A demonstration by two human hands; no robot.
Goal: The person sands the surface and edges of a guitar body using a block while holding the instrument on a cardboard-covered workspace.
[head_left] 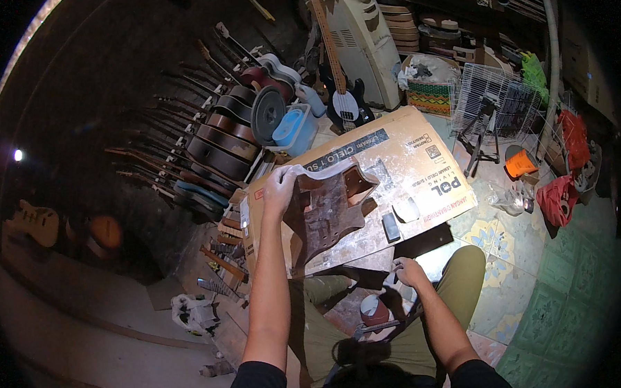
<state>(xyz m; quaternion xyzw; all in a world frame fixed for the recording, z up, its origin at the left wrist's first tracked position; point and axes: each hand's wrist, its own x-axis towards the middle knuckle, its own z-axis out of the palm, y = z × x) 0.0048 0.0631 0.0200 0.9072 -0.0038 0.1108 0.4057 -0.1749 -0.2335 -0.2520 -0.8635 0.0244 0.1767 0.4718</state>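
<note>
A brown, dusty electric guitar body [329, 214] with cut-out cavities is tilted on a flattened cardboard sheet [418, 130]. My left hand [280, 186] grips its upper left edge, where a pale, dusty rim shows. Below the cardboard's near edge, beside my right knee, is my right hand [411, 271]. Its fingers are curled closed, and what they hold, if anything, is too small to make out. On the cardboard, right of the guitar body, lie a small dark block [391, 227] and a pale curved piece [406, 210].
Several guitars [218, 142] stand in a row at the left. A blue tub [297, 129] is behind the cardboard, near an upright bass guitar [344, 102]. At right are a wire cage [493, 103] and an orange container [520, 164]. A round reddish container [374, 310] sits between my legs.
</note>
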